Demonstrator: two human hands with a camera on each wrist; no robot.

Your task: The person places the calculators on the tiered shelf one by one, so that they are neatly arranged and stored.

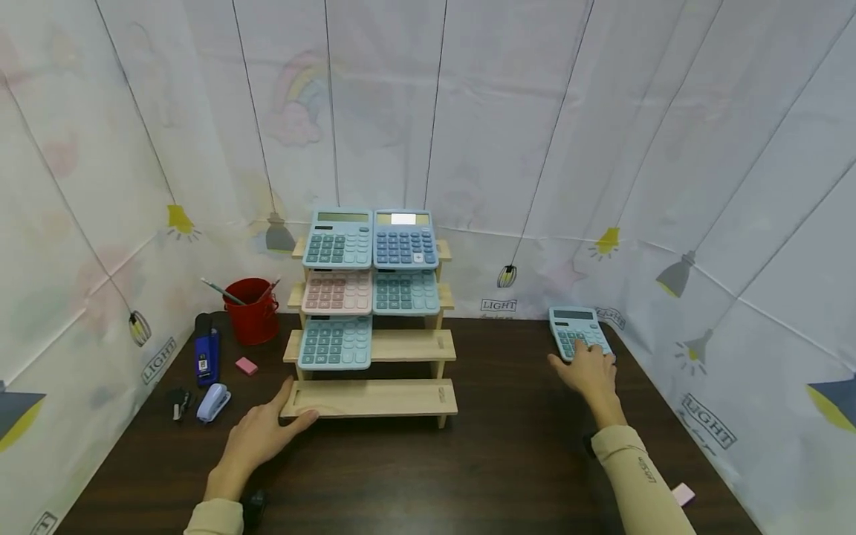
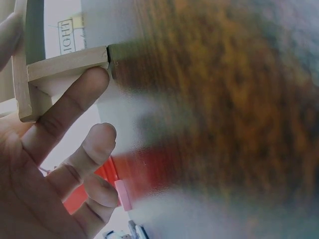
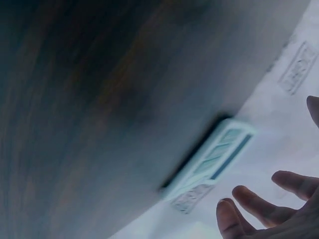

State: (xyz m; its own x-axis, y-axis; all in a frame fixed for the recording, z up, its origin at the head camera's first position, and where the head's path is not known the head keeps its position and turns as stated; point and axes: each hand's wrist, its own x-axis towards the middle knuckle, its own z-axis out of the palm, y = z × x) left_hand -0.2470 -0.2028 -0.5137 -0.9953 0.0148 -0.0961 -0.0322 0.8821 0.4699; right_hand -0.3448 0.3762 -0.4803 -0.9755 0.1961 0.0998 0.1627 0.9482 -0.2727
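Note:
In the head view my left hand (image 1: 259,438) spans the left front corner of a stepped wooden rack (image 1: 374,400), thumb along its lowest step. The left wrist view shows the index finger (image 2: 75,102) against a rack leg (image 2: 70,64); the other fingers are spread. My right hand (image 1: 591,374) reaches over a light blue calculator (image 1: 573,321) lying on the table at the right. The right wrist view shows spread fingertips beside that calculator (image 3: 212,157), with a gap there. Several blue calculators and a pink calculator (image 1: 336,292) lean on the upper rack steps.
Left of the rack stand a red bucket (image 1: 251,319) with pencils, a blue stapler (image 1: 206,357), a pink eraser (image 1: 246,365), a white stapler (image 1: 214,403) and a small black item (image 1: 180,403). Another eraser (image 1: 683,494) lies by my right sleeve. Printed curtains line the dark table (image 1: 495,453).

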